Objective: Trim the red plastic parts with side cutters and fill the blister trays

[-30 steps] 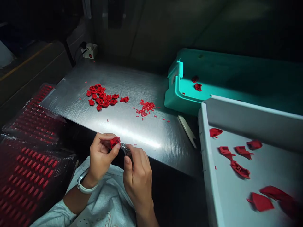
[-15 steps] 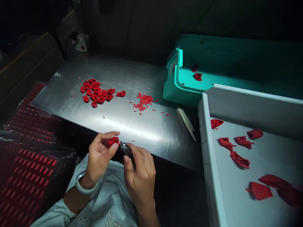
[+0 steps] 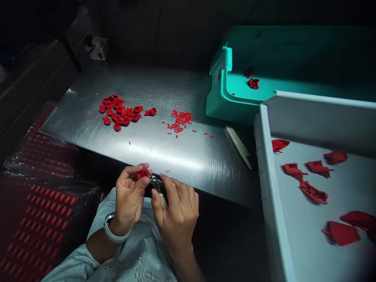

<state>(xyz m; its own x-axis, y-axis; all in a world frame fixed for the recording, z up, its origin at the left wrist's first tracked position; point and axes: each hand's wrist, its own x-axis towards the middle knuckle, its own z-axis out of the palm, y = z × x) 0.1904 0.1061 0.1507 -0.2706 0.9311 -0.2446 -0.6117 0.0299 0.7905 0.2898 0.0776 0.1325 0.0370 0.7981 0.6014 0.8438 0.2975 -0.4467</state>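
**Close work, low and centre**

The left hand (image 3: pixel 127 197) pinches a small red plastic part (image 3: pixel 143 174) between thumb and fingers, just off the near edge of a brushed-steel table (image 3: pixel 164 156). The right hand (image 3: pixel 176 219) has its fingers curled together around pale-handled metal nippers (image 3: pixel 155 182), tip touching the part (whether they bite it, I cannot tell). Loose red plastic pieces (image 3: pixel 116 111) lie heaped on the steel.
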